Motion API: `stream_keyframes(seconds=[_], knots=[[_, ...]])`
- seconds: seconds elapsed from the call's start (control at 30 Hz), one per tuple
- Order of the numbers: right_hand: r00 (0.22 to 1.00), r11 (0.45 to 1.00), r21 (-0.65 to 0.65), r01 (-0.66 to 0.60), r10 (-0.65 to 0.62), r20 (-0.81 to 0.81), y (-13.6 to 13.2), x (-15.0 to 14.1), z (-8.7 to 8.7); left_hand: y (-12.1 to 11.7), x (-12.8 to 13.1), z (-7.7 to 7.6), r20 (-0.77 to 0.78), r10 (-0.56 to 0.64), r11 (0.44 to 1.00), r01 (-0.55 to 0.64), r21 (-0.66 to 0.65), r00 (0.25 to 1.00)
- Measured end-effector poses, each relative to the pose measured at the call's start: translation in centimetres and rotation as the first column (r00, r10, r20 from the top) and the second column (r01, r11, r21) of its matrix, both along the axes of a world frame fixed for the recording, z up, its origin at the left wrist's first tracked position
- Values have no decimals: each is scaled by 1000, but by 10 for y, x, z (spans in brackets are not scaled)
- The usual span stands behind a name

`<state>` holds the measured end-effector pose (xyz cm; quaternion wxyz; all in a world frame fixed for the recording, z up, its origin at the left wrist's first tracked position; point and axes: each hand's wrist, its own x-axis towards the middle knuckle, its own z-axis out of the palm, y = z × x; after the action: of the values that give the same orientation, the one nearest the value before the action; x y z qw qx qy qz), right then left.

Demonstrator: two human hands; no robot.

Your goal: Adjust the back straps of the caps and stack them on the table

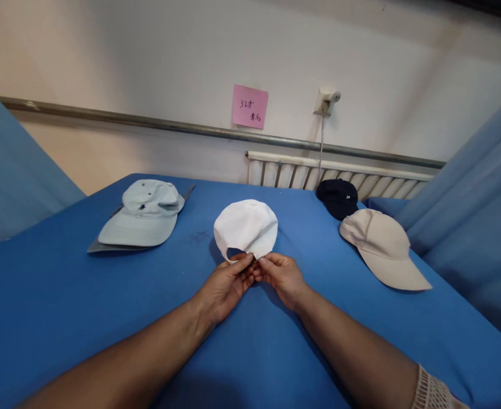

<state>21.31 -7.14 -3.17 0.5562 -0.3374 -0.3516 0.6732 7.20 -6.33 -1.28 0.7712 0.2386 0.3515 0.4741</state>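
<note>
A white baseball cap (246,224) is in the middle of the blue-covered table, its back opening turned toward me. My left hand (229,287) pinches the strap end at the rear edge, just below the opening. Close beside it, my right hand (280,275) grips the same rear edge from the right. The fingertips of both hands nearly meet there, and they hide the strap's fastening. The cap's brim points away and is out of sight.
Pale blue caps (143,218) lie stacked on the left of the blue table cover (105,318). On the right are a beige cap (380,244) and a navy cap (339,196). Blue curtains (476,216) hang at both sides. A radiator (293,173) and metal rail stand behind.
</note>
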Motion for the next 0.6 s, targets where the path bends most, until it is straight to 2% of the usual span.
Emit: stream_keyframes(seconds=[0.17, 0.6], knots=[[999, 1000, 14, 19, -19, 30, 1, 0, -2, 0, 1, 1, -19, 27, 999, -28, -26, 999], [998, 997, -49, 60, -59, 33, 3, 2, -5, -2, 1, 3, -46, -22, 1000, 21, -1, 999]])
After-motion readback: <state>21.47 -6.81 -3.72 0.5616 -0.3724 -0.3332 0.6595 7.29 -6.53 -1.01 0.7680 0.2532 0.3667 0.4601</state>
